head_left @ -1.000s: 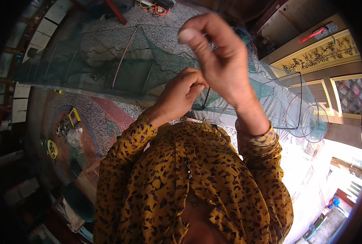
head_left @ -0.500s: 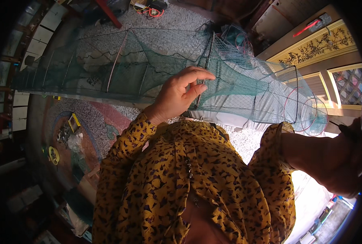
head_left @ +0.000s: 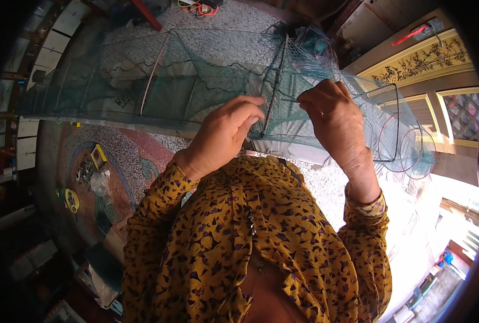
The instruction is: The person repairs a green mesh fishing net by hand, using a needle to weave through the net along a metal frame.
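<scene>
A long green net trap [head_left: 218, 75] with rod frames stretches across in front of me, side to side. My left hand [head_left: 223, 129] is at its near edge, thumb and fingers pinched together on the netting just left of an upright frame rod [head_left: 273, 89]. My right hand [head_left: 333, 110] is closed on the other side of that rod. From its fingertips a thin dark pointed tool [head_left: 289, 100] sticks out toward the rod; the rest of it is hidden in the hand.
Red and pink hoops [head_left: 403, 142] shape the trap's right end. A yellow-framed panel [head_left: 411, 62] stands at the right. On the floor at left lie a yellow-edged box [head_left: 98, 159], a yellow round container [head_left: 71, 200] and clear plastic [head_left: 99, 184]. Orange cord [head_left: 204, 9] lies at the back.
My right hand has come in from the far right edge to beside the frame rod, with the thin dark tool. My left hand has shifted slightly left and down.
</scene>
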